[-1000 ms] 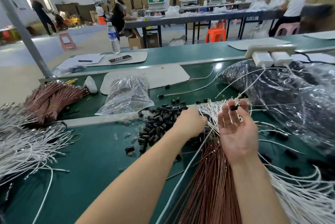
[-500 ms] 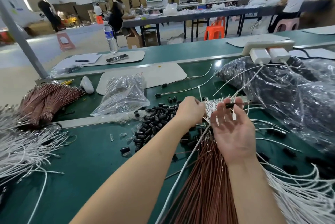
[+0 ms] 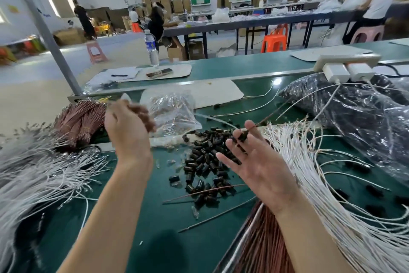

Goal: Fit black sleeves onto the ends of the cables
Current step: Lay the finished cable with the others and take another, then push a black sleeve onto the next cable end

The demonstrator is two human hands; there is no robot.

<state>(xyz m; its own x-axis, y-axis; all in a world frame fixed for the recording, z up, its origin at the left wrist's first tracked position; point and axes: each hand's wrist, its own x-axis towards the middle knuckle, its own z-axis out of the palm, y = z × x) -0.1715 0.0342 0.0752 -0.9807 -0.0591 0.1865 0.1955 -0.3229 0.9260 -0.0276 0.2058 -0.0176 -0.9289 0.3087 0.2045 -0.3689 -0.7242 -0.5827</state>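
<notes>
left grip [image 3: 128, 126] has lifted clear of the black sleeves [image 3: 205, 157], fingers blurred.

Sleeves [image 3: 205, 157] between cables [image 3: 39, 175], seemingly.

Your left hand [image 3: 128, 126] has motion-blurred fingertips, so you cannot tell what they hold. The white cables [image 3: 345, 228] and brown cables [image 3: 263, 250] run off the bottom edge. Your right hand [image 3: 259, 168] hides part of the sleeve pile [image 3: 205, 157]
</notes>
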